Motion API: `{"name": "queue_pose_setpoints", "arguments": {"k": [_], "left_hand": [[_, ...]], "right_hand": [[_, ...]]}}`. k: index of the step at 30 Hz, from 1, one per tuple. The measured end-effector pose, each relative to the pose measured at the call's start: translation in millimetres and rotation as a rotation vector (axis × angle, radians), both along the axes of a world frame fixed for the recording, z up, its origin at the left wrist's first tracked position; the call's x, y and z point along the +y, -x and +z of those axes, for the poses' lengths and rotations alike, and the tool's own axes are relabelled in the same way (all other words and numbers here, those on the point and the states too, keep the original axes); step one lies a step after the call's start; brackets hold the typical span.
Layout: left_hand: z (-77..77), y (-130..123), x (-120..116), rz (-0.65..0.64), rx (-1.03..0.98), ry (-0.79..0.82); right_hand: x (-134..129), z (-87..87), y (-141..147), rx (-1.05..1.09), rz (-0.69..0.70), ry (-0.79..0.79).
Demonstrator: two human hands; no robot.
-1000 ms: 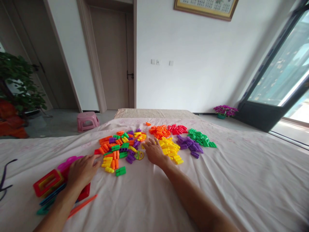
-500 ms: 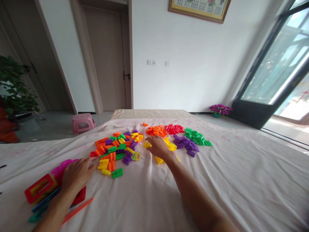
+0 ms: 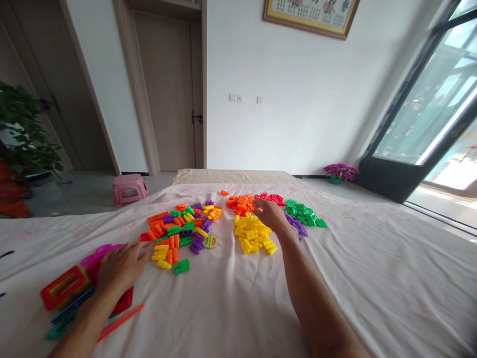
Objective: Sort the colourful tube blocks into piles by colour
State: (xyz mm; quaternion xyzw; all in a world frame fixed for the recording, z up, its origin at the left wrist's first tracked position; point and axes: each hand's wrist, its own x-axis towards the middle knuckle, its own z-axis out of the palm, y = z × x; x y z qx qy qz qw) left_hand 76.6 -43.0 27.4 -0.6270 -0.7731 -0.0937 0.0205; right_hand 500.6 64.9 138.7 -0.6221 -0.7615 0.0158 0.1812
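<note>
My left hand [image 3: 122, 263] lies with fingers stretched out over larger toy pieces at the lower left, among them a red and yellow frame [image 3: 67, 287] and a magenta piece [image 3: 99, 254]. Its fingertips are near a mixed pile of plastic building blocks [image 3: 174, 241]. My right hand [image 3: 270, 213] reaches over the sorted blocks, fingers slightly bent and apart from the thumb, at the right edge of the orange blocks [image 3: 240, 204]. Yellow blocks [image 3: 251, 233] lie just in front of it. Red blocks [image 3: 274, 198] and purple blocks [image 3: 297, 224] are partly hidden behind it.
Green blocks [image 3: 303, 213] lie to the right of the purple ones. One orange block [image 3: 224, 192] sits apart at the back. A wrinkled pale cloth [image 3: 372, 268] covers the surface. Beyond it stand a pink stool [image 3: 129, 189] and a pot of purple flowers [image 3: 341, 171].
My right hand has moved right and away from the yellow blocks to between the orange and red ones. The yellow blocks on the left edge have shifted right. My left hand stays put.
</note>
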Motion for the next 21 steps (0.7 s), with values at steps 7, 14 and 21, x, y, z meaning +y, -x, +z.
{"name": "queue_pose_setpoints", "arguments": {"k": [7,14,21], "left_hand": [[5.0,-5,-2,0.008,0.028,-0.015],[2.1,-4,-1,0.017,0.045,-0.019],[-2.7,-1,1,0.010,0.061,-0.036]], "right_hand": [[-12,-10.7,50,0.034,0.196,-0.062],[-33,-59.8,111,0.001,0.490,0.022],[-34,-78.5,129,-0.090,0.586,0.060]]}}
